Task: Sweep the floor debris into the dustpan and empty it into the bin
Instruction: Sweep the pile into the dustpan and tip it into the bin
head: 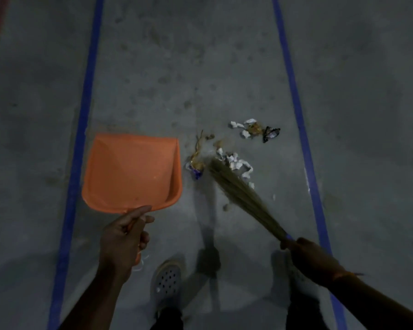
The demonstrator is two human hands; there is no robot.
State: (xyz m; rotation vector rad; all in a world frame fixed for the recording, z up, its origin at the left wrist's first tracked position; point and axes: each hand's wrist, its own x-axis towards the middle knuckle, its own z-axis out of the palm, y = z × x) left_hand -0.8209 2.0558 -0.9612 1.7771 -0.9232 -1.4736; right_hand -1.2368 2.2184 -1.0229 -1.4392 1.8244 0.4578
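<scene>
While the scraps [234, 160] lie right of centre on the floor [167, 67], you are at the sweeping step. Your left hand [124, 232] grips the empty orange dustpan [131, 172] at centre left; your right hand [303, 251] grasps the broom [239, 194], bristles among the scraps. Next, brush leftward toward the pan's mouth. No bin shows.

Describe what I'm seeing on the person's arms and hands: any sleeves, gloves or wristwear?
Both forearms are bare as far as the frame shows: no sleeves, no gloves. The left hand carries no ring or band that I can make out. The right hand has a thin orange band around its wrist, possibly thread or a bangle; the dim light hides finer detail.
</scene>
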